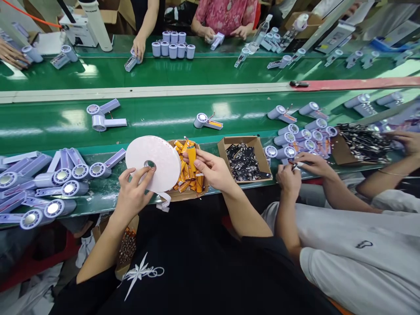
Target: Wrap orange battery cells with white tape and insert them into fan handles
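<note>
My left hand (134,192) grips a large roll of white tape (141,153) at its lower side, with fingers over its face near the core hole. A loose tape end (164,203) hangs from the bottom of the roll. Between the thumb and fingers of my right hand (215,171) is an orange cylindrical battery (191,158), held upright. Below it a cardboard box (204,192) holds many more orange batteries (184,186), partly hidden by the roll.
Lilac handheld-fan bodies (62,175) lie piled at left. Right of me stands a box of small black parts (244,159). A co-worker's hands (297,173) work beside more fan bodies (290,138). A green conveyor belt (157,116) runs ahead, with people across it.
</note>
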`<state>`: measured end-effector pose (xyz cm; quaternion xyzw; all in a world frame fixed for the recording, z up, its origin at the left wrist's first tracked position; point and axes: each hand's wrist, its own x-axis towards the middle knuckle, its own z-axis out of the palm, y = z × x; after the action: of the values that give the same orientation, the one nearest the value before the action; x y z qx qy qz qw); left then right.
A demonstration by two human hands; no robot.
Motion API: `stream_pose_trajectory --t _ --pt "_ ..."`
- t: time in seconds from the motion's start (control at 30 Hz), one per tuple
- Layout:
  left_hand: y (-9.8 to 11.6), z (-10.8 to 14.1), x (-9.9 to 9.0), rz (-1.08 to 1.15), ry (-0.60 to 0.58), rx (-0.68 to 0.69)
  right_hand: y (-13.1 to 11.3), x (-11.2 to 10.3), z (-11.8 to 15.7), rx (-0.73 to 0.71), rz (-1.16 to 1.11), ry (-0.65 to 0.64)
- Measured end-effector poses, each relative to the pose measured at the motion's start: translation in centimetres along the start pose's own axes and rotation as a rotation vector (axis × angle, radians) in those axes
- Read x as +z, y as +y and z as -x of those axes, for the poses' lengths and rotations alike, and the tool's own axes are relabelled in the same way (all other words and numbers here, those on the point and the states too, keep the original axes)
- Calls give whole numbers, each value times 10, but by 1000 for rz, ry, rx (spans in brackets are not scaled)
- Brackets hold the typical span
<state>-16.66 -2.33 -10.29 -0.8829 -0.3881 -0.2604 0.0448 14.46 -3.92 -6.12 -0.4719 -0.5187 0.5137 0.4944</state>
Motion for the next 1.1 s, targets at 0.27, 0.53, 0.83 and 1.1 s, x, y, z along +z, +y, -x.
stream_pose_trajectory --t 0.27,0.53,0.83,1.1 --pt "-1 -1 -5 -2 -61 35 -19 1 1 -59 531 -83" --pt "2 -13 -19 -48 -47 21 -24 -4 -18 -9 279 -126" --pt "59 18 9 110 -143 75 7 -7 -26 -178 -386 609" --pt "-17 -47 -4 352 -447 58 15 -53 -13 -222 -410 560"
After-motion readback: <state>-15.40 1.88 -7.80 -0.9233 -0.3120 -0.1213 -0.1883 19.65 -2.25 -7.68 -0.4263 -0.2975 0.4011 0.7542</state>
